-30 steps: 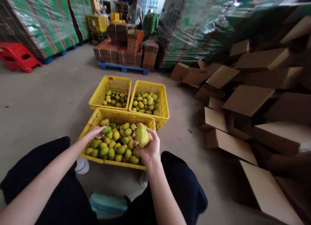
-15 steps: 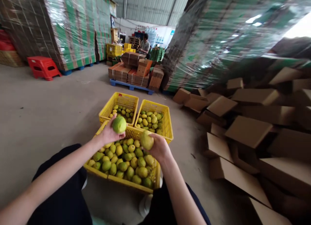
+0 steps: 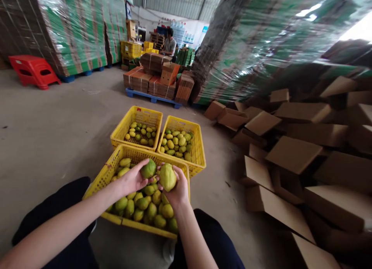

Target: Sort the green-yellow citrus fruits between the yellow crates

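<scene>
Gripping green fruit in left hand, fingers curled around it; yellow fruit just beside, cupped in right hand. Both above near crate, which holds more fruit. Beyond: back left crate, back right crate, also with fruit. Boxes lie right, red stool stands left, pallet farther off.

Grey floor — red stool — white back wall

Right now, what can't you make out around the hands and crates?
In the head view:
Near crate: floor hidden by piled fruit.
Green fruit: palm side hidden by the left hand.
Yellowish fruit: back turned away, against the right hand.
Rightmost cartons: cut off by the picture's edge.
</scene>
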`<state>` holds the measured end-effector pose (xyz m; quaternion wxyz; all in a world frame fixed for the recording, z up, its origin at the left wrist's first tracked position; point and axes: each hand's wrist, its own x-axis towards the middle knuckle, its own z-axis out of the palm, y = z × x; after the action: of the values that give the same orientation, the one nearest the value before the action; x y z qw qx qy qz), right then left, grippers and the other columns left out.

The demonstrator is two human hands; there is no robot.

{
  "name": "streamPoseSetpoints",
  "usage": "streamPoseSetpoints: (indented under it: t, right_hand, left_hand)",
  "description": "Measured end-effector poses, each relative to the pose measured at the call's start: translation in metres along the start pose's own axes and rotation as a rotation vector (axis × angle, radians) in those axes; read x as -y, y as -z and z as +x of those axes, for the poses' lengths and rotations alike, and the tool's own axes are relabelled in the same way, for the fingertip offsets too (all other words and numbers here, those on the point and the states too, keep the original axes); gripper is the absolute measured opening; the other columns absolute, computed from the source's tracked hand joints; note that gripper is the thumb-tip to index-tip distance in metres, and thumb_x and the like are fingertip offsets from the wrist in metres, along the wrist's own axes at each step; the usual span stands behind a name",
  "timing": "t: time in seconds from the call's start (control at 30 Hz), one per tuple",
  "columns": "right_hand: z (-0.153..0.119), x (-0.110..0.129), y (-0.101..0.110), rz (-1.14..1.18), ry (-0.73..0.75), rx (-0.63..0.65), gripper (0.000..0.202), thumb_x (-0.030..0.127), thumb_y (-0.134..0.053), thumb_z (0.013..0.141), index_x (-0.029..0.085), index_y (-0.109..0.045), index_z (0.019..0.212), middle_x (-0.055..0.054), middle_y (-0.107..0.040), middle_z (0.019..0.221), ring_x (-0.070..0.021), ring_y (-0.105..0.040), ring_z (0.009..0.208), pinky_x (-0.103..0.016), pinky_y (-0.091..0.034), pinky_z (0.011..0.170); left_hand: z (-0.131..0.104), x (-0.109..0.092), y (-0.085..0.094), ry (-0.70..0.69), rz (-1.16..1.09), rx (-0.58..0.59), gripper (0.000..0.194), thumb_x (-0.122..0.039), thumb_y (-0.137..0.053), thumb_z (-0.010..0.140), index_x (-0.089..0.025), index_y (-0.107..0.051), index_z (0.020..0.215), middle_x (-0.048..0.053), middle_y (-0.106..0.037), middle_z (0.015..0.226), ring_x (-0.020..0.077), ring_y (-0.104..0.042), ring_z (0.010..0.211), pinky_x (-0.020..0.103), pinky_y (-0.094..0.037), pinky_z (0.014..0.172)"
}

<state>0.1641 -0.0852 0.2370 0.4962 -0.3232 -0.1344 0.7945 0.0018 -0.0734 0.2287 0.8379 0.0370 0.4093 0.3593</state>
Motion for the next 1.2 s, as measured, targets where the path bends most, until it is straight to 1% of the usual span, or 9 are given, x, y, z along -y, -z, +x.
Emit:
streamPoseSetpoints:
  t: [0.1,0.17,0.27,0.4,0.53,0.73,0.93,1.07,1.2]
  right_hand:
    - [-0.004,0.006,-0.005,-0.001,0.079,0.026,0.025,0.031,-0.067,0.066,0.017,-0.067,0.087,-0.006,-0.072,0.080,-0.0203,-0.066,0.061,-0.027,-0.048,0.042]
    - [-0.007,0.007,-0.005,-0.031,0.140,0.044,0.026,0.033,-0.068,0.067,0.018,-0.067,0.089,-0.005,-0.071,0.080,-0.0211,-0.067,0.064,-0.029,-0.052,0.047]
    - [-0.012,0.006,-0.003,-0.149,0.270,0.035,0.029,0.037,-0.071,0.071,0.022,-0.068,0.096,-0.004,-0.071,0.086,-0.0223,-0.069,0.073,-0.033,-0.056,0.060]
    - [-0.017,0.004,0.002,-0.583,0.591,-0.081,0.031,0.034,-0.078,0.072,0.025,-0.070,0.101,-0.003,-0.072,0.101,-0.0229,-0.068,0.093,-0.036,-0.055,0.082]
    - [-0.016,0.003,0.006,-1.058,0.944,0.005,0.036,0.023,-0.078,0.075,0.028,-0.069,0.110,-0.003,-0.070,0.113,-0.0240,-0.064,0.110,-0.040,-0.050,0.099]
    - [-0.014,0.002,0.007,-1.251,1.172,0.118,0.045,0.015,-0.075,0.080,0.029,-0.062,0.120,-0.006,-0.069,0.118,-0.0241,-0.063,0.112,-0.042,-0.052,0.099]
    - [-0.007,0.001,0.010,-1.458,1.414,0.094,0.041,0.009,-0.067,0.084,0.027,-0.062,0.121,-0.009,-0.067,0.118,-0.0271,-0.060,0.113,-0.048,-0.054,0.095]
    - [0.004,-0.006,0.015,-1.540,1.509,0.010,0.042,0.004,-0.057,0.086,0.026,-0.061,0.121,-0.011,-0.066,0.120,-0.0286,-0.056,0.116,-0.051,-0.054,0.093]
    - [0.008,-0.009,0.017,-1.555,1.461,0.012,0.039,0.005,-0.056,0.087,0.024,-0.057,0.121,-0.012,-0.064,0.122,-0.0280,-0.056,0.115,-0.051,-0.055,0.093]
  left_hand:
    - [-0.007,0.011,0.000,-0.097,0.123,-0.049,0.019,-0.019,-0.071,0.083,-0.009,-0.065,0.097,0.009,-0.073,0.080,0.0127,-0.069,0.058,0.020,-0.060,0.059]
    - [-0.009,0.016,0.001,-0.212,0.197,-0.090,0.030,-0.012,-0.076,0.075,-0.012,-0.062,0.101,0.008,-0.073,0.089,0.0142,-0.071,0.068,0.025,-0.061,0.072]
    - [-0.011,0.019,0.003,-0.502,0.406,-0.113,0.054,-0.011,-0.082,0.066,-0.019,-0.056,0.113,0.006,-0.070,0.109,0.0181,-0.072,0.090,0.031,-0.058,0.087]
    - [-0.018,0.018,0.006,-0.964,0.827,-0.134,0.057,-0.020,-0.082,0.067,-0.023,-0.056,0.118,0.008,-0.062,0.126,0.0251,-0.062,0.115,0.040,-0.052,0.100]
    - [-0.022,0.019,0.010,-1.239,1.091,-0.110,0.053,-0.019,-0.075,0.077,-0.025,-0.054,0.125,0.009,-0.061,0.130,0.0261,-0.058,0.122,0.044,-0.047,0.106]
    - [-0.025,0.015,0.013,-1.502,1.279,-0.123,0.050,-0.010,-0.067,0.082,-0.027,-0.054,0.127,0.009,-0.057,0.129,0.0253,-0.057,0.123,0.043,-0.048,0.105]
    - [-0.034,0.003,0.018,-1.663,1.649,-0.236,0.059,-0.003,-0.061,0.082,-0.028,-0.051,0.135,0.009,-0.056,0.124,0.0238,-0.059,0.116,0.040,-0.052,0.100]
    - [-0.037,-0.002,0.022,-1.792,1.920,-0.368,0.054,-0.015,-0.071,0.080,-0.026,-0.057,0.132,0.008,-0.059,0.112,0.0250,-0.063,0.102,0.041,-0.054,0.093]
    - [-0.033,-0.002,0.024,-1.754,1.915,-0.405,0.056,-0.032,-0.076,0.078,-0.021,-0.058,0.130,0.009,-0.060,0.105,0.0223,-0.064,0.088,0.038,-0.057,0.082]
